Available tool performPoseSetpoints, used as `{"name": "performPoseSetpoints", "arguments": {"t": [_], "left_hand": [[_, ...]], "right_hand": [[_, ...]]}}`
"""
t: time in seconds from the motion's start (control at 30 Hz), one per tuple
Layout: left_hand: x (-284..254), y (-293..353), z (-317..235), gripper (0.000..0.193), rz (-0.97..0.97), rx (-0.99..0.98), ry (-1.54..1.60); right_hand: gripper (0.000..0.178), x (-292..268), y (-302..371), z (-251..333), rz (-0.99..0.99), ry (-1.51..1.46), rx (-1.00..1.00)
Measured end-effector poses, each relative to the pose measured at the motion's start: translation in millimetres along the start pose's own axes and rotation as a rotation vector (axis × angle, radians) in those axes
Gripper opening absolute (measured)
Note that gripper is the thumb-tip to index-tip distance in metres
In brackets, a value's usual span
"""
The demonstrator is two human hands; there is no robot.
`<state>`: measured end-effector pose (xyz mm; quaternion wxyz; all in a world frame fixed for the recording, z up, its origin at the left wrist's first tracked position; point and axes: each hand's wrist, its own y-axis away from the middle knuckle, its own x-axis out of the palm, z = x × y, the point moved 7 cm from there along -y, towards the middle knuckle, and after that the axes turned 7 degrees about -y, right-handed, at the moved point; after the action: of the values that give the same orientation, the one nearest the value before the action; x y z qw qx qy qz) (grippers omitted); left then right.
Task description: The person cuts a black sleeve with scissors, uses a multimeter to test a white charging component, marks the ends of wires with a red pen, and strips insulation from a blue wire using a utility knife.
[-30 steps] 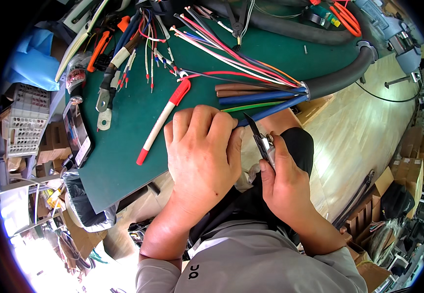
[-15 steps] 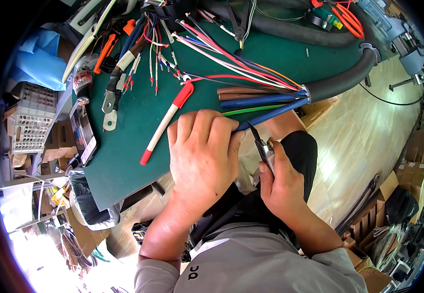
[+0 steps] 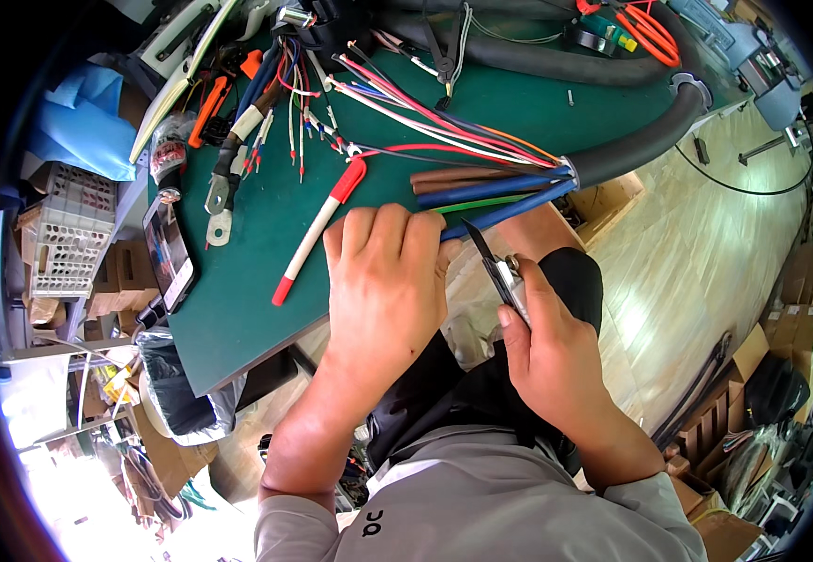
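Note:
My left hand (image 3: 386,281) is closed around the end of a thick blue wire (image 3: 519,208), its fingertips hidden under the knuckles. That wire comes out of a thick black cable (image 3: 645,139), together with brown wires (image 3: 463,178), a green-yellow wire (image 3: 486,202) and a fan of thin pink, white, black and orange wires (image 3: 444,117). In my right hand (image 3: 552,342) is a utility knife (image 3: 500,272), its dark blade pointing up beside the blue wire, slightly apart from it. A white marker with red ends (image 3: 320,229) lies left of my left hand.
The green table (image 3: 247,309) carries a phone (image 3: 169,255) and a bottle (image 3: 169,157) at its left edge. Cable ends with metal lugs (image 3: 220,211) lie further in. An orange-handled tool (image 3: 209,112) and black pliers (image 3: 446,61) are at the back. A vise-like fixture (image 3: 772,84) stands far right.
My left hand stays on the blue wire. The knife has shifted slightly left and up, its blade now a little apart from the wire. The whole view has shifted slightly.

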<state>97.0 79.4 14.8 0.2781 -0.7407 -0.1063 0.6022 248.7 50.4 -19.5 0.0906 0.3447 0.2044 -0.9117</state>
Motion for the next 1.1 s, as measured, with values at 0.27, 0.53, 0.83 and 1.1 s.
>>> {"name": "performPoseSetpoints", "arguments": {"t": [0.27,0.53,0.83,1.1], "left_hand": [[0.0,-2.3,-1.8,0.009,0.038,0.041,-0.004],[1.8,-1.9,-1.0,0.008,0.03,0.035,0.008],[4.4,-3.6,-0.5,0.015,0.116,0.024,0.001],[3.4,-4.1,-2.7,0.012,0.097,0.043,0.01]], "right_hand": [[0.051,0.3,0.8,1.8,-0.016,-0.008,0.009],[0.05,2.5,-10.3,7.0,-0.023,-0.023,0.022],[0.05,21.0,1.6,-0.9,-0.147,-0.129,0.026],[0.05,18.5,2.5,-0.4,-0.126,-0.128,0.039]]}}
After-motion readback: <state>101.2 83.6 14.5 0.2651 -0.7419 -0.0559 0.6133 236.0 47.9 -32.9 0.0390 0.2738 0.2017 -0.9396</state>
